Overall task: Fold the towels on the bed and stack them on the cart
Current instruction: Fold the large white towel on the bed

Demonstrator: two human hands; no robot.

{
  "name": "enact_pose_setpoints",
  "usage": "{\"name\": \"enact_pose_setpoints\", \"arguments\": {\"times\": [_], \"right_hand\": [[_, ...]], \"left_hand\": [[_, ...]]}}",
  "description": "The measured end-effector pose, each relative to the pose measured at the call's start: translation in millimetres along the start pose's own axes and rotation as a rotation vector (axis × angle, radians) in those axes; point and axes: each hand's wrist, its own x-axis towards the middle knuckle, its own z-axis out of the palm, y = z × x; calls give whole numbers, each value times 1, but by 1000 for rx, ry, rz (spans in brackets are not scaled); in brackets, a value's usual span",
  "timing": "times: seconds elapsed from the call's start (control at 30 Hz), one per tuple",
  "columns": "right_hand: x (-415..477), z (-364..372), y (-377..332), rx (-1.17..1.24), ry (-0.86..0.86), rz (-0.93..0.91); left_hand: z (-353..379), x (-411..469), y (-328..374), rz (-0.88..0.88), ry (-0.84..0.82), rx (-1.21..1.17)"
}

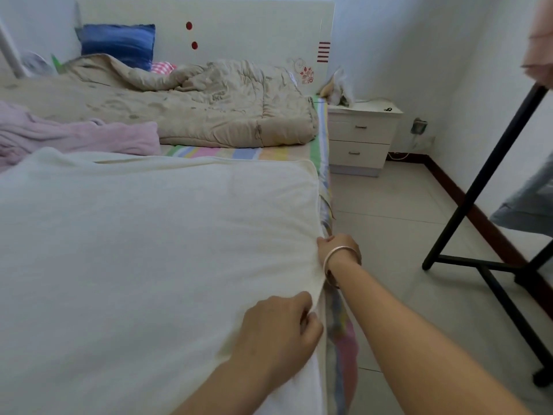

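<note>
Evidently the folding step is in hand: a cream towel (143, 235) is spread flat across the near part of the bed (209, 152), and its right-hand edge, along the side of the mattress, is held at two places. The edge is pinched by the left hand (281, 322) with curled fingers and thumb, nearer the camera. Farther along, the same edge is gripped by the right hand (335, 250), whose fingertips are tucked under the cloth and mostly hidden. The hands are set near each other on one hem, not touching.

A fold is judged to be just starting. For the next move, the held edge would need to be lifted evenly and carried across to the far side, so that the hems meet without creasing.

A crumpled pink towel (77, 136) is left unfolded at the left, beside a beige quilt (194, 106). No cart can be made out with certainty; only a black frame (478, 181) is seen on the floor to the right.
</note>
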Motion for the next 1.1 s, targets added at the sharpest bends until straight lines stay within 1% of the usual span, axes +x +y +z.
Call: {"name": "enact_pose_setpoints", "arguments": {"times": [0.1, 0.23, 0.3, 0.37, 0.4, 0.47, 0.57, 0.63, 0.7, 0.8, 0.87, 0.93, 1.0, 1.1], "right_hand": [[2, -4, 8, -13, -67, -9], [-5, -2, 12, 36, -77, 28], [-15, -4, 13, 54, -82, 32], [-31, -12, 17, 69, -89, 1], [-43, -17, 20, 86, -96, -28], [-68, -22, 33, 134, -122, -82], [-113, -26, 60, 203, -138, -109], [-151, -29, 74, 214, -132, -120], [-186, -30, 86, 202, -91, -151], [-226, -28, 97, 204, -87, -208], [-238, -26, 101, 216, -79, -211], [-243, -26, 104, 176, -67, -229], [-244, -29, 109, 139, -53, -205], [-252, -34, 120, 132, -55, -141]], "left_hand": [[10, 1, 4, 57, -13, 7], [10, 1, -3, 98, -74, -62], [4, -6, -8, 100, -123, -221], [-2, -17, -16, 68, -124, -479], [-4, -23, -21, 49, -90, -579], [-9, -42, -30, 58, 40, -641], [-11, -73, -45, 147, 279, -518], [-9, -98, -53, 218, 328, -433], [-5, -118, -60, 306, 292, -362], [1, -144, -66, 379, 111, -191], [1, -157, -67, 413, 5, -57], [-1, -166, -64, 440, -52, 57], [-2, -173, -61, 473, -91, 152], [-4, -181, -60, 490, -110, 192]]}}
